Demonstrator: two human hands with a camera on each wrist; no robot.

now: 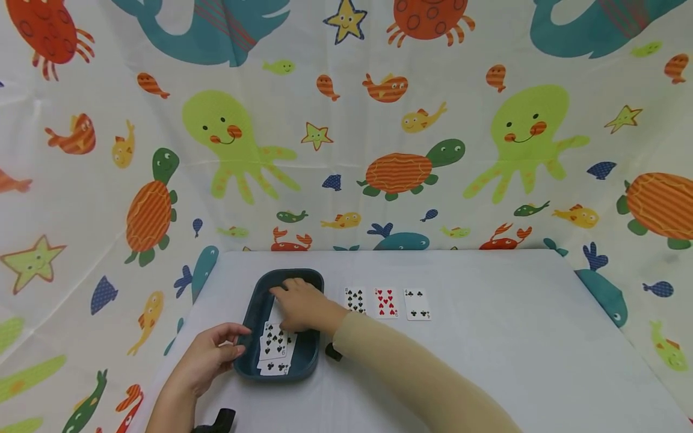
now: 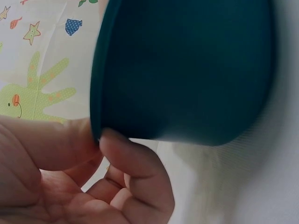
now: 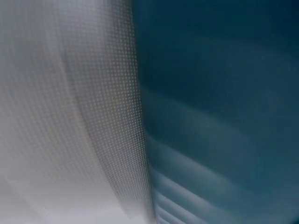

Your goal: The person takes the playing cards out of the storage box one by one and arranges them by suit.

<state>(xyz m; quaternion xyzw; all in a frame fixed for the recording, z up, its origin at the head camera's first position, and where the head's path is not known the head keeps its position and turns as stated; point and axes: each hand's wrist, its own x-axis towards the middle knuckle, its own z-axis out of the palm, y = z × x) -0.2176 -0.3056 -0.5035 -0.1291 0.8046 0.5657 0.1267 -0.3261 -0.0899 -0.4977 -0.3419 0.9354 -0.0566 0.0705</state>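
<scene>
A dark blue tray [image 1: 314,361] stands on the white table, with several overlapping playing cards [image 1: 274,340] lying face up inside, a spade card on top. Its rim is pinched between the thumb and a finger of my left hand [image 1: 213,355], as the left wrist view shows closely. My right hand [image 1: 303,305] reaches over the right rim into the tray's upper half. A white card edge [image 1: 276,313] shows just beside its fingers; I cannot tell whether they grip it. In the right wrist view the tray's blue wall [image 3: 210,93] fills the right half, with no fingers visible.
Right of the tray three cards lie in a row: a spade card [image 1: 355,297], a heart card [image 1: 386,302] and a club card [image 1: 417,304]. A small black object [image 1: 333,352] lies under the right sleeve [image 1: 411,373]. Sea-animal cloth [image 1: 346,144] hangs behind the table.
</scene>
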